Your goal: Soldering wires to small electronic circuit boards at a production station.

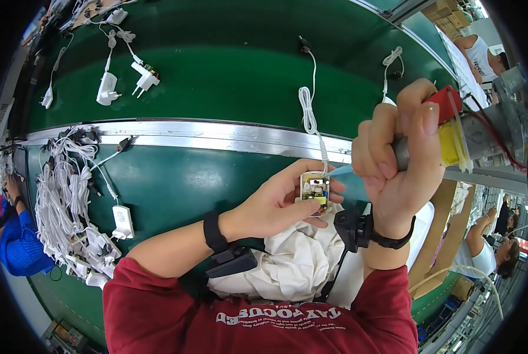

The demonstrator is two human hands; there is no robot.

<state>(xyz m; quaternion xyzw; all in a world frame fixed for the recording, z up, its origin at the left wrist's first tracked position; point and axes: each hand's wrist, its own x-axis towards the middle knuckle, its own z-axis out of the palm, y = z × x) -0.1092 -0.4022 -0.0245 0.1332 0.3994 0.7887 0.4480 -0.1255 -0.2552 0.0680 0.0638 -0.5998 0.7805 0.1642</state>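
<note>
Across my feed, the biggest thing is the green work surface on the far side, and a long metal rail divides it from the green workbench nearer me. At the left end of that workbench I have a large heap of white-corded power adapters, with 1 white plug adapter lying just beside it. White fabric lies bunched below the hands. The grey cylindrical tool comes in from the right, with a yellow wrap and a red block on it. I see the right hand clamped around its front end, fingers curled over the barrel. The left hand is closed on the uncovered adapter, thumb across its lower part and fingers behind; that piece sits above the fabric, near the rail, its circuit board facing up. From its top end, a white cable crosses the rail to the far surface, part of it bundled, and ends in a black connector. Smallest for me is the tool's tapered blue nozzle, its tip close to the cable end of that adapter; whether they touch, I can't tell.
</note>
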